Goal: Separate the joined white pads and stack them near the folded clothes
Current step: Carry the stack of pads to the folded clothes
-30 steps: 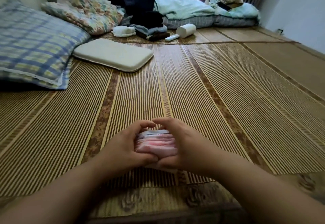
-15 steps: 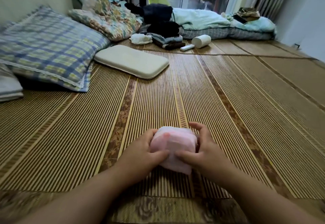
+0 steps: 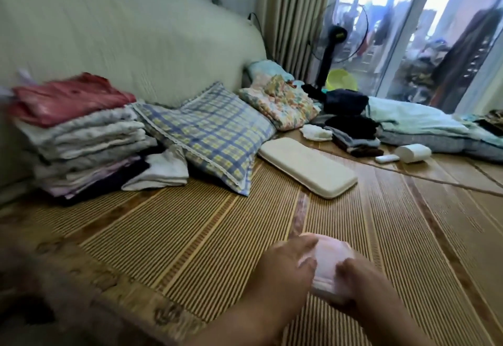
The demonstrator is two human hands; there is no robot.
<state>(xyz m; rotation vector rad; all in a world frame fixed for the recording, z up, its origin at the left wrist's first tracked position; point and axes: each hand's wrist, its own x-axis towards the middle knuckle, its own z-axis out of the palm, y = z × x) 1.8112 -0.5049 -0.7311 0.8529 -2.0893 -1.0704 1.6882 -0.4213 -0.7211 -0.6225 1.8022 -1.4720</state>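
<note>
A pale pink-white bundle of pads (image 3: 330, 261) is gripped between both my hands, low over the bamboo mat (image 3: 190, 237). My left hand (image 3: 288, 266) clasps its left side, fingers over the top. On its right side my right hand (image 3: 362, 283) holds it with the thumb on top. The stack of folded clothes (image 3: 81, 139), red garment on top, stands at the far left against the sofa back. The picture is motion-blurred.
A blue-yellow checked pillow (image 3: 212, 133) leans beside the clothes, and a small folded white cloth (image 3: 163, 169) lies at their foot. A cream flat cushion (image 3: 307, 166) lies ahead. Dark clothes (image 3: 351, 128), a tissue roll (image 3: 413, 152), a remote (image 3: 386, 158) and a fan (image 3: 337, 35) are further back.
The view has swung left, bringing the folded clothes stack into sight. Both hands still hold the pad bundle, which now sits lower right in view.
</note>
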